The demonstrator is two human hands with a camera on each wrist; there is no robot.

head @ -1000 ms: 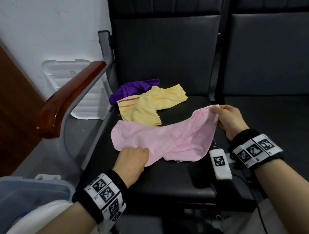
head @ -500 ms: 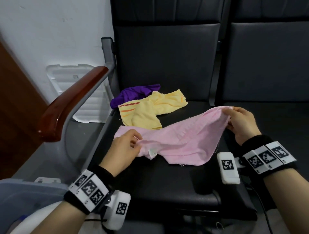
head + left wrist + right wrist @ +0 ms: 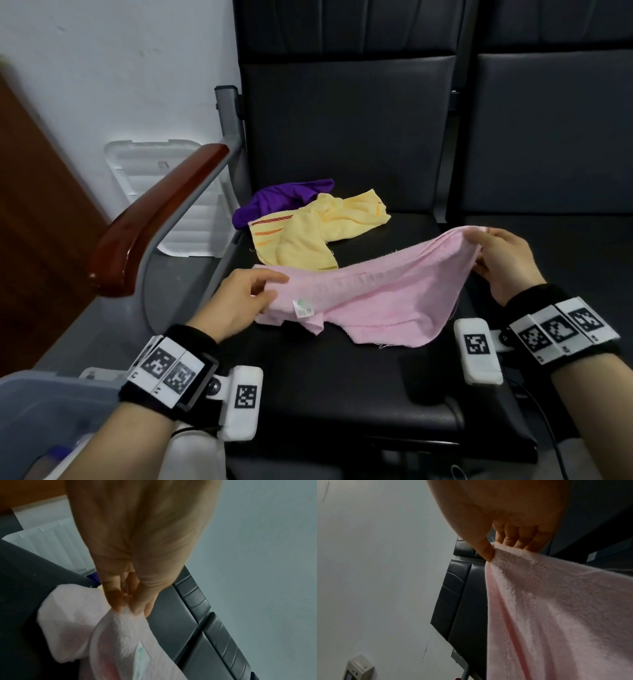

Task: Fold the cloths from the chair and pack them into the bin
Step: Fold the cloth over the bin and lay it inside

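A pink cloth (image 3: 376, 291) hangs stretched above the black chair seat (image 3: 342, 383). My left hand (image 3: 274, 289) pinches its left edge near a small label (image 3: 303, 310). My right hand (image 3: 479, 250) pinches its raised right corner. The left wrist view shows my left hand (image 3: 130, 609) nipping the pink cloth (image 3: 116, 635); in the right wrist view my right hand (image 3: 493, 551) holds the pink cloth (image 3: 556, 608) by its top edge. A yellow cloth (image 3: 308, 236) and a purple cloth (image 3: 277, 202) lie crumpled at the back of the seat. The bin (image 3: 41, 411) sits at lower left.
A wooden armrest (image 3: 154, 219) on a grey frame runs along the seat's left side. A white plastic lid (image 3: 164, 192) leans against the wall behind it. A second black chair (image 3: 555, 137) stands to the right.
My left hand turned from resting on the pink cloth's near edge to pinching it and lifting it. The right hand kept its corner and raised it slightly.
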